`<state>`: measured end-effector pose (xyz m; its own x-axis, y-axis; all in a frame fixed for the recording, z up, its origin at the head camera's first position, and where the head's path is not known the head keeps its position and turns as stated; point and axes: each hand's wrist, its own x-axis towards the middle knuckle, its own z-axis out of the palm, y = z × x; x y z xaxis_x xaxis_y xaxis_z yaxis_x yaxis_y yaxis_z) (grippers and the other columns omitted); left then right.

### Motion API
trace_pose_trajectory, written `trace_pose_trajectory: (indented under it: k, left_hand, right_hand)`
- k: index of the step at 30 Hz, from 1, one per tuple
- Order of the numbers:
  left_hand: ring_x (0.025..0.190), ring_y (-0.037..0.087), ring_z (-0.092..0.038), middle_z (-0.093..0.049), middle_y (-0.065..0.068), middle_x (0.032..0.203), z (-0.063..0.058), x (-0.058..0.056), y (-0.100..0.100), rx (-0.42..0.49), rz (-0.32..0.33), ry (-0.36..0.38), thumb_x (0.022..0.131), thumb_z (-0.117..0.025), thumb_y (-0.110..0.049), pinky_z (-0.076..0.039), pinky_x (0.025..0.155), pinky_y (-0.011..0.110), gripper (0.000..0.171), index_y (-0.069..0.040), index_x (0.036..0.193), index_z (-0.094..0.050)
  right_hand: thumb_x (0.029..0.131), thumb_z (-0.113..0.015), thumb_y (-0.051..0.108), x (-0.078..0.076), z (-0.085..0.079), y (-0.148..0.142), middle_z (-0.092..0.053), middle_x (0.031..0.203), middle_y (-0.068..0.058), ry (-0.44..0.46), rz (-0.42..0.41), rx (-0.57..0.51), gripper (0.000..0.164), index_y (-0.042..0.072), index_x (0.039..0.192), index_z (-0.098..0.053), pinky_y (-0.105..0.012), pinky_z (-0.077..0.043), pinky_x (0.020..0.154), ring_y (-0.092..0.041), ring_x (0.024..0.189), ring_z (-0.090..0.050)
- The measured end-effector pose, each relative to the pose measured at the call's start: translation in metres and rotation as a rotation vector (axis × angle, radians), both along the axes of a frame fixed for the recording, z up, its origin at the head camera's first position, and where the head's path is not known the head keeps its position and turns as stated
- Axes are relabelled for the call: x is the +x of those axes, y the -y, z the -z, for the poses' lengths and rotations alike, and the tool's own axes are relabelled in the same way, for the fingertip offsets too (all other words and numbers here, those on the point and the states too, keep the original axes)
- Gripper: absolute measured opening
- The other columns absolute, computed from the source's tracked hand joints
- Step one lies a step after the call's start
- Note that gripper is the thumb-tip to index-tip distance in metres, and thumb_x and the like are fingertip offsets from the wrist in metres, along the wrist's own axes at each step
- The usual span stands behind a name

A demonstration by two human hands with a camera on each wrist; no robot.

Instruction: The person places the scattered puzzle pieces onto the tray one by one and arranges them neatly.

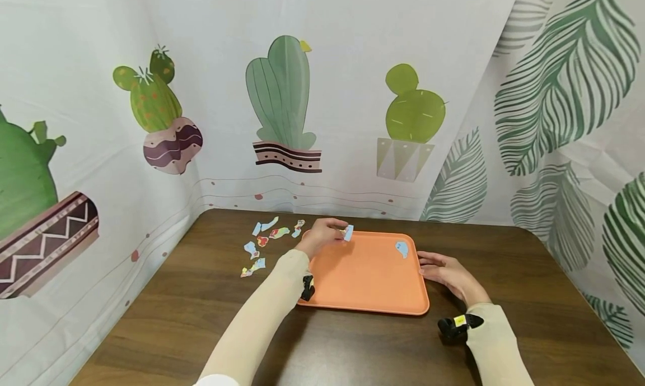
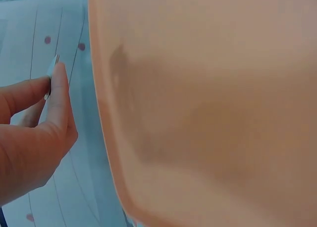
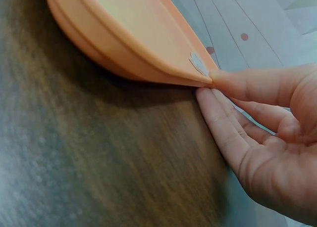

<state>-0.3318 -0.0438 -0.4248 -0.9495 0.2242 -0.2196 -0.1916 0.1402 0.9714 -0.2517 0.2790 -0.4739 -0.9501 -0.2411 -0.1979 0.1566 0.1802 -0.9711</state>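
Over the far left corner of the orange tray (image 1: 368,279), my left hand (image 1: 325,235) pinches a small pale-blue puzzle piece (image 1: 349,232) between thumb and fingers. In the left wrist view that puzzle piece (image 2: 52,77) shows nearly edge-on. At the tray's right side, my right hand (image 1: 448,271) grips the rim. The right wrist view has the thumb (image 3: 257,86) on the rim's edge and the fingers (image 3: 220,120) against its outer side and underneath. Another blue puzzle piece (image 1: 401,249) lies inside the tray's far right corner, close to the right hand.
Several printed puzzle pieces (image 1: 251,250) lie scattered on the brown wooden table (image 1: 201,313), left of the tray. Behind the table hangs a white curtain (image 1: 347,94) printed with cacti and leaves. Each wrist wears a small black camera (image 1: 456,325).
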Motion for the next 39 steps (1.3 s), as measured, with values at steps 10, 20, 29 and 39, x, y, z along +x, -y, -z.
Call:
trace_pose_trajectory:
  k: [10,20,29,39]
  left_hand:
    - [0.084,0.028,-0.067,-0.066,0.018,0.1,0.005,-0.002,-0.034,0.031,-0.049,0.024,0.086,-0.06,0.014,-0.052,0.09,0.046,0.031,0.003,0.114,-0.068]
    - [0.089,0.027,-0.066,-0.063,0.017,0.112,0.015,0.003,-0.063,0.028,-0.06,0.023,0.085,-0.058,0.017,-0.056,0.085,0.041,0.031,0.005,0.112,-0.067]
    - [0.087,0.028,-0.068,-0.062,0.016,0.115,0.022,0.008,-0.087,-0.014,-0.099,0.035,0.085,-0.058,0.018,-0.058,0.075,0.034,0.029,0.006,0.109,-0.068]
    - [0.094,0.03,-0.066,-0.063,0.015,0.116,0.025,0.011,-0.104,-0.042,-0.164,0.045,0.086,-0.058,0.017,-0.058,0.076,0.034,0.025,0.006,0.107,-0.068]
  right_hand:
    - [0.094,-0.061,0.004,-0.003,0.005,-0.002,-0.046,0.136,-0.028,0.003,0.008,-0.002,0.063,-0.01,0.146,-0.029,-0.026,-0.053,0.086,-0.007,0.099,-0.062]
    - [0.093,-0.061,0.006,-0.002,0.004,-0.001,-0.044,0.138,-0.029,0.002,0.007,-0.002,0.063,-0.009,0.146,-0.03,-0.026,-0.053,0.088,-0.009,0.103,-0.062]
    - [0.093,-0.061,0.005,-0.002,0.002,-0.002,-0.046,0.137,-0.029,0.014,0.018,0.002,0.062,-0.01,0.145,-0.03,-0.026,-0.053,0.087,-0.008,0.102,-0.062]
    - [0.094,-0.061,0.005,-0.003,0.003,-0.002,-0.045,0.137,-0.028,0.009,0.015,-0.001,0.063,-0.009,0.146,-0.029,-0.025,-0.053,0.087,-0.008,0.101,-0.062]
